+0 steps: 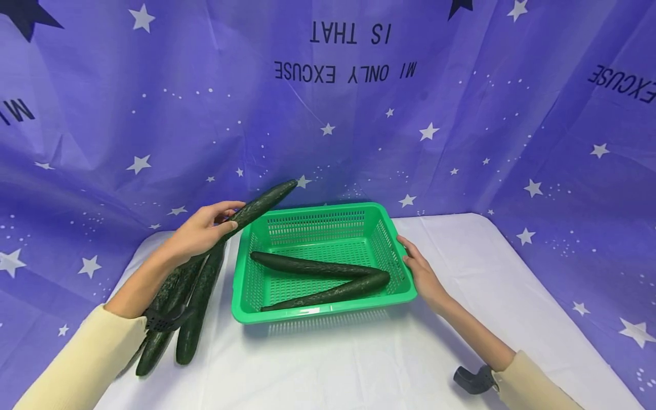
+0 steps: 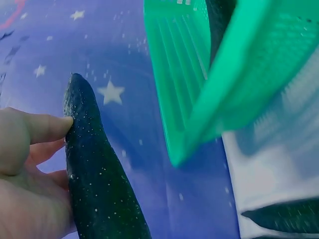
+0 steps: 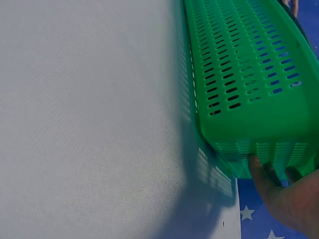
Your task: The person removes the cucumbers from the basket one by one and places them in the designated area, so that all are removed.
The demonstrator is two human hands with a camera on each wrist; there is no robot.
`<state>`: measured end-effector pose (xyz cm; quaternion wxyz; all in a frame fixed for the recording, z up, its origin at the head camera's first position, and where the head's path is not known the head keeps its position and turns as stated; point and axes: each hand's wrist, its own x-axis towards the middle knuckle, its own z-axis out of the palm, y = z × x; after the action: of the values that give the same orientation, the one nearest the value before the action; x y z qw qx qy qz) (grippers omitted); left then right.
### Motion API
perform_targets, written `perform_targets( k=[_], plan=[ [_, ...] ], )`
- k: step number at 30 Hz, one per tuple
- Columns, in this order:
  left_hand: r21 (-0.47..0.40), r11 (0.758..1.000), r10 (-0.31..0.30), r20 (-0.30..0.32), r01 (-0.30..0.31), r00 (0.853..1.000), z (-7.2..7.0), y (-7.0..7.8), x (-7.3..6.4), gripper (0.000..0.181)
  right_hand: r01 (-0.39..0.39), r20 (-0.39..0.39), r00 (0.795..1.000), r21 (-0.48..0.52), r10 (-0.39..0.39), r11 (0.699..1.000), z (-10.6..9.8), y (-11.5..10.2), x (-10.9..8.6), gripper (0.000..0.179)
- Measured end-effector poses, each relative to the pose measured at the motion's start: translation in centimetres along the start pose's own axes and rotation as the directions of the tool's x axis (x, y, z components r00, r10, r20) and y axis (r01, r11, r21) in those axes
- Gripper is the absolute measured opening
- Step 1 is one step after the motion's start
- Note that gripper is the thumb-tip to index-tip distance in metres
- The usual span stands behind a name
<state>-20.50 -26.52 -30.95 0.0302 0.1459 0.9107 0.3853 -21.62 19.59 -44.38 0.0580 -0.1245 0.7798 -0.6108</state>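
In the head view my left hand (image 1: 205, 228) pinches a dark green cucumber (image 1: 263, 204) between thumb and fingers, its tip slanting up past the basket's back left corner. The left wrist view shows the thumb against the side of that cucumber (image 2: 99, 174). Two cucumbers (image 1: 312, 265) lie inside the green plastic basket (image 1: 307, 312), meeting in a V at the right. My right hand (image 1: 422, 276) holds the basket's right end at the rim. From the right wrist, its fingers (image 3: 261, 174) reach along the basket's outer end wall; the thumb is hidden there.
Several more cucumbers (image 1: 200, 307) lie side by side left of the basket, partly under my left forearm. A white cloth (image 1: 328, 364) covers the table. Behind it hangs a purple-blue sheet (image 1: 328, 159) with stars and lettering, close to the basket's back edge.
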Motion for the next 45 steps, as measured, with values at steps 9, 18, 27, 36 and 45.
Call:
perform_targets(
  k=[9, 18, 27, 36, 45],
  plan=[
    [-0.058, 0.992, -0.112, -0.053, 0.108, 0.992, -2.0, -4.0, -4.5, 0.052, -0.002, -0.009, 1.000, -0.008, 0.002, 1.000, -0.2, 0.2, -0.1, 0.052],
    [-0.090, 0.970, -0.233, -0.106, 0.224, 0.967, -2.8, -9.4, -8.6, 0.056, -0.012, -0.012, 1.000, -0.007, 0.012, 1.000, -0.2, 0.2, -0.2, 0.052],
    [-0.133, 0.928, -0.363, -0.124, 0.347, 0.923, -2.6, -14.6, -11.4, 0.057, 0.001, -0.013, 1.000, -0.005, -0.001, 1.000, -0.2, 0.3, -0.2, 0.052],
    [-0.115, 0.899, -0.437, -0.138, 0.424, 0.889, -1.7, -17.7, -12.5, 0.054, 0.017, 0.010, 1.000, -0.002, -0.017, 1.000, -0.2, 0.1, 0.1, 0.052],
    [-0.117, 0.891, -0.450, -0.112, 0.438, 0.886, -0.7, -18.6, -12.6, 0.052, 0.012, 0.014, 1.000, 0.005, -0.013, 1.000, -0.1, 0.2, 0.0, 0.052]
  ],
)
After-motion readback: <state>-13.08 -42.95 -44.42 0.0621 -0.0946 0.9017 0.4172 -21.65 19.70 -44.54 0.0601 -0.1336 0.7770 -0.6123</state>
